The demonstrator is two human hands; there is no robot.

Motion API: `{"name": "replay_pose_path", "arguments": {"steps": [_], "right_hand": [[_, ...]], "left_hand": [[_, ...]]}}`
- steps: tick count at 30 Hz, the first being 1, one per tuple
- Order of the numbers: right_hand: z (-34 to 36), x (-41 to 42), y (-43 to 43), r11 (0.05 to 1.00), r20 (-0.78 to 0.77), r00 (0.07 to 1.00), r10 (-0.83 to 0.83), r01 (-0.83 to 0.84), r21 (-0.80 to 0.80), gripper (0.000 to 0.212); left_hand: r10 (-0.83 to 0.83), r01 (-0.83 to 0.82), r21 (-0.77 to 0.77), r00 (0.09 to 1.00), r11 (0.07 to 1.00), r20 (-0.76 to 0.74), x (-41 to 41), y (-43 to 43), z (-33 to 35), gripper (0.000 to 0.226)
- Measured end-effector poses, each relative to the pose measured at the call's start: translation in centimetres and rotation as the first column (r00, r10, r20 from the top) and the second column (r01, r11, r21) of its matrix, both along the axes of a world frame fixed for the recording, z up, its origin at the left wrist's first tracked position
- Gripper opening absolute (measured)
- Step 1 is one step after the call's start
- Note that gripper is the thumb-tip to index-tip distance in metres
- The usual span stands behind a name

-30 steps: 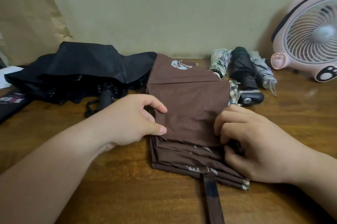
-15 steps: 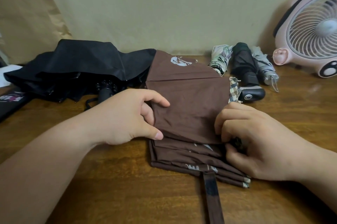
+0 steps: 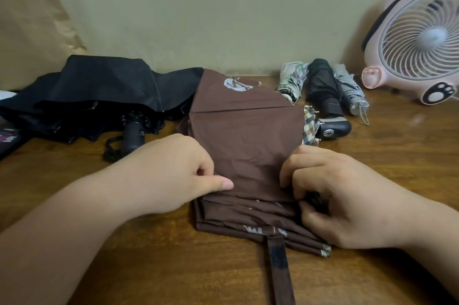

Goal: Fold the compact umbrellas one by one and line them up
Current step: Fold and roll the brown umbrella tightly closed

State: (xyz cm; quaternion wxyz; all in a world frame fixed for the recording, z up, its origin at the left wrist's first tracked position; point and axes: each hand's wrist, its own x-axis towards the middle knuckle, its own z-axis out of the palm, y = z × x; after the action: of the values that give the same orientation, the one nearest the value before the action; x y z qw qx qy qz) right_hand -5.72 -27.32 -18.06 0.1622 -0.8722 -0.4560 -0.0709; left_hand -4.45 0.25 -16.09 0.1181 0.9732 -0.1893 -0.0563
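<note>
Lying flat at the centre of the desk [image 3: 173, 267], the brown umbrella [image 3: 246, 136] has its canopy gathered into stacked pleats, with one broad panel laid over the top. A white printed emblem shows on the far end of the canopy. The closure strap [image 3: 279, 262] runs from the near edge of the pleats toward the camera and lies flat on the wood.

The left hand [image 3: 173, 173] pinches the left edge of the top panel: the thumb lies on the fabric and the fingers curl in beside it. The right hand [image 3: 335, 195] grips the right side of the pleated stack with curled fingers, the thumb pressed against the lower layers (what lies under the palm is hidden).

A black umbrella [image 3: 104, 86] lies unfolded on the far left of the desk, canopy slack, its handle [image 3: 134, 133] pointing toward the camera. A plaid umbrella [image 3: 310, 123] touches the brown canopy's right edge and is mostly hidden behind it. Three folded umbrellas lie side by side beyond it: a floral umbrella [image 3: 291, 81], a dark umbrella [image 3: 323, 86] and a grey umbrella [image 3: 347, 91].

A pink desk fan [image 3: 417, 39] stands at the far right. A brown paper bag [image 3: 32, 31] leans against the wall at the far left.
</note>
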Motion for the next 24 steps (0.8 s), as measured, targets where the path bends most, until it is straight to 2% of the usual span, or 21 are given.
{"name": "replay_pose_path", "arguments": {"steps": [2,5,7,8,9,11,14,17,20,24], "right_hand": [[0.0,0.0,-0.1,1.000,-0.007,1.000,-0.009,0.009,-0.009,0.015],[0.0,-0.1,-0.1,1.000,-0.010,1.000,-0.018,0.018,-0.024,0.014],[0.0,-0.1,-0.1,0.999,-0.007,1.000,-0.026,0.025,-0.043,0.011],[0.0,-0.1,-0.1,0.998,-0.006,1.000,-0.030,0.030,-0.056,0.009],[0.0,-0.1,-0.1,0.997,-0.009,0.999,-0.035,0.035,-0.065,0.009],[0.1,-0.2,-0.2,0.996,-0.019,0.999,-0.047,0.045,-0.077,0.008],[0.1,-0.1,-0.2,0.996,-0.031,0.998,-0.057,0.055,-0.077,0.007],[-0.1,0.0,-0.4,0.997,-0.036,0.998,-0.061,0.059,-0.053,0.009],[-0.3,0.2,-0.6,0.997,-0.031,0.997,-0.067,0.066,-0.033,0.021],[-0.4,0.8,-0.3,0.993,-0.036,0.997,-0.065,0.069,0.092,0.022]], "left_hand": [[-0.009,-0.001,0.092,0.994,0.996,0.109,0.0,-0.7,-0.3,0.069],[-0.106,0.082,0.088,0.943,0.993,0.314,0.1,-1.7,-1.0,0.062],[-0.177,0.159,0.079,0.866,0.984,0.468,0.8,-2.0,-1.6,0.048],[-0.194,0.181,0.074,0.857,0.981,0.477,1.0,-2.2,-1.6,0.032],[-0.215,0.208,0.067,0.854,0.976,0.474,1.4,-2.3,-1.9,0.022],[-0.236,0.217,0.094,0.884,0.972,0.404,1.6,-2.7,-2.4,0.048],[-0.337,0.293,0.170,0.861,0.941,0.380,1.5,-3.1,-3.3,0.041],[-0.390,0.330,0.216,0.841,0.919,0.375,1.5,-3.3,-4.1,0.049],[-0.388,0.362,0.150,0.895,0.920,0.222,1.2,-3.7,-3.9,0.062],[-0.409,0.409,0.004,0.912,0.913,-0.016,1.2,-3.6,-3.5,0.055]]}}
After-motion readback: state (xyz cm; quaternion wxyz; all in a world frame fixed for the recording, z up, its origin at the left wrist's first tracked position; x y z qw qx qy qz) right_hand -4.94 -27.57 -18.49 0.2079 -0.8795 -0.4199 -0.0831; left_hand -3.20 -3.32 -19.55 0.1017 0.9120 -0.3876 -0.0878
